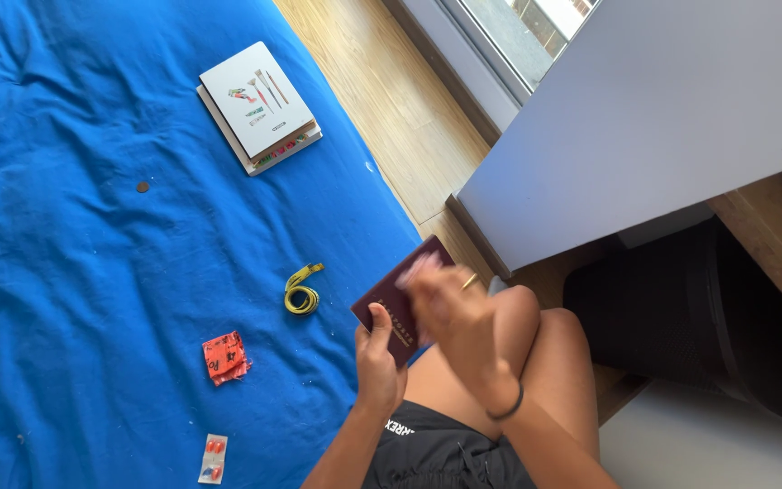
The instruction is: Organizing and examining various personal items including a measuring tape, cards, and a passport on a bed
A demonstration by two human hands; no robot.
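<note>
My left hand [378, 355] grips a dark red booklet [395, 303] by its lower edge, holding it over the edge of the blue sheet [92, 272]. My right hand [450, 312], blurred with motion, lies across the booklet's right side and touches it; a ring shows on one finger and a dark band circles the wrist. My bare knees sit below the hands.
On the blue sheet lie two stacked books with a white cover [260, 107], a coiled yellow measuring tape [301, 294], an orange wrapper [224, 357], a blister strip of red pills [214, 457] and a small coin [142, 187]. A grey table top [644, 118] and wooden floor [391, 100] are on the right.
</note>
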